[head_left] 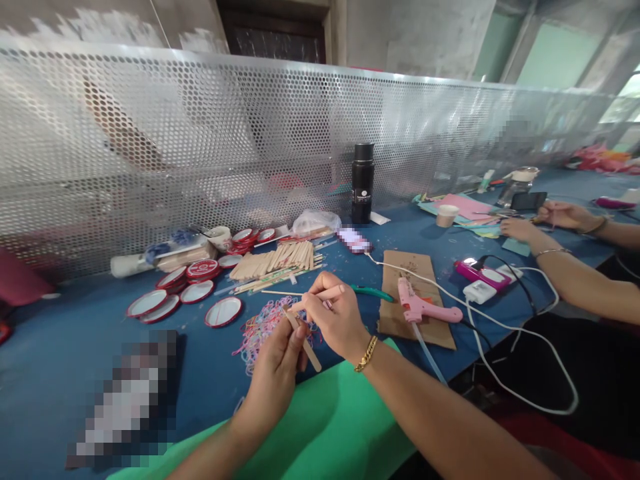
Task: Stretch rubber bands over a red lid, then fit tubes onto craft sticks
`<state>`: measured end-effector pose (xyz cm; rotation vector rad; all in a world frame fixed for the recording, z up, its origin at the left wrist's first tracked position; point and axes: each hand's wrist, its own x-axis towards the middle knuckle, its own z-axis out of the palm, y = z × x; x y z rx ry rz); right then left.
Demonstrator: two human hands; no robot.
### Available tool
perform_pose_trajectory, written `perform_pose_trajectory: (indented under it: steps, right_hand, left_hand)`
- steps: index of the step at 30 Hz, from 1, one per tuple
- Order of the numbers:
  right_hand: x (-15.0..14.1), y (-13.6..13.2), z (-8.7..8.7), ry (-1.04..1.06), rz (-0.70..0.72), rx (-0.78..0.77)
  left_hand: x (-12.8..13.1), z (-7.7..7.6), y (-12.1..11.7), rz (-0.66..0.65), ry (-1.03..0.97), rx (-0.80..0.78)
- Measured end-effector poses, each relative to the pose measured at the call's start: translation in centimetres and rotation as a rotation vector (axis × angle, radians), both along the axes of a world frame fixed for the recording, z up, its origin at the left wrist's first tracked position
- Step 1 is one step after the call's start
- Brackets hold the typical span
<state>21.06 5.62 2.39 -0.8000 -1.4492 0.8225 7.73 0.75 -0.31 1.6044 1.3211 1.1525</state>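
My left hand (280, 353) is closed round a flat wooden craft stick (311, 353), which slants down to the right between thumb and fingers. Its upper end meets the fingertips of my right hand (334, 320), whose fingers are pinched together. Whatever the right fingers hold is too small and too covered to name. Under both hands lies a loose heap of thin coloured loops (263, 327), partly hidden by them. Just behind is a pile of craft sticks (277, 261). A pink glue gun (420, 308) rests on a piece of cardboard (393, 267) to the right.
Red-rimmed round lids (223, 311) lie at the left. A black bottle (363, 187) stands by the perforated metal screen (280, 133). Green cloth (325, 413) covers the near edge. White cable (525, 393) loops right, beside a power strip (485, 283). Another person's hands (520, 230) work farther right.
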Motion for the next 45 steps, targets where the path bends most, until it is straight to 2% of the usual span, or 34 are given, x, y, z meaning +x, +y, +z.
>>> perform_pose_trajectory:
  steps: [19,25,32,38,45]
  right_hand:
    - [-0.03,0.00,-0.13,0.032,-0.034,-0.038]
    - [-0.30,-0.16,0.08,0.063,0.034,-0.032]
    - [-0.22,0.09,0.07,0.061,-0.040,-0.042]
    - [-0.16,-0.05,0.26,0.116,0.071,-0.057]
    - [-0.13,0.28,0.04,0.087,-0.034,-0.037]
  left_hand:
    - [0.05,0.53,-0.09,0.036,0.002,0.005]
    - [0.06,0.50,-0.18,0.025,0.004,-0.008]
    - [0.11,0.41,-0.14,0.048,-0.027,-0.023]
    - [0.10,0.32,-0.15,0.021,-0.015,-0.017]
    - [0.06,0.47,-0.01,0.023,-0.004,-0.003]
